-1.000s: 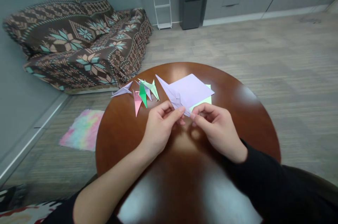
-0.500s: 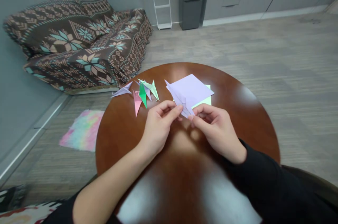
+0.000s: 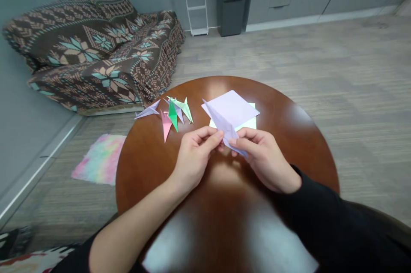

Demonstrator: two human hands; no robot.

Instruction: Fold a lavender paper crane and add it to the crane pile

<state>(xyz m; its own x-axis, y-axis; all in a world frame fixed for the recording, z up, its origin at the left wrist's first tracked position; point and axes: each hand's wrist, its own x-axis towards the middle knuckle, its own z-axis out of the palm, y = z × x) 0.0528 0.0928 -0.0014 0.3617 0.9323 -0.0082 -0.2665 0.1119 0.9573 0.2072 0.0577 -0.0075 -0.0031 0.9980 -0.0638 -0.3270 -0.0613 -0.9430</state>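
Between my two hands is a partly folded piece of lilac origami paper (image 3: 221, 122), with one long point slanting up to the left and the other end running down to the right. My left hand (image 3: 198, 148) pinches its left side between thumb and fingers. On the lower right part, my right hand (image 3: 265, 153) presses with its thumb on top and fingers beneath. Just beyond lies a flat lilac square sheet (image 3: 239, 105), resting over pale green paper (image 3: 252, 122).
Several folded paper cranes lie at the table's left: a pink one (image 3: 166, 125), a green one (image 3: 173, 115), a pale green one (image 3: 185, 108) and a lilac one (image 3: 149, 111). The round brown table (image 3: 144, 170) stands near a covered sofa (image 3: 105, 58) and a pastel rug (image 3: 99, 159).
The folded lilac paper has opened out, its lower end now reaching further down to the right under my right thumb. My right thumb has shifted slightly; the cranes stay put.
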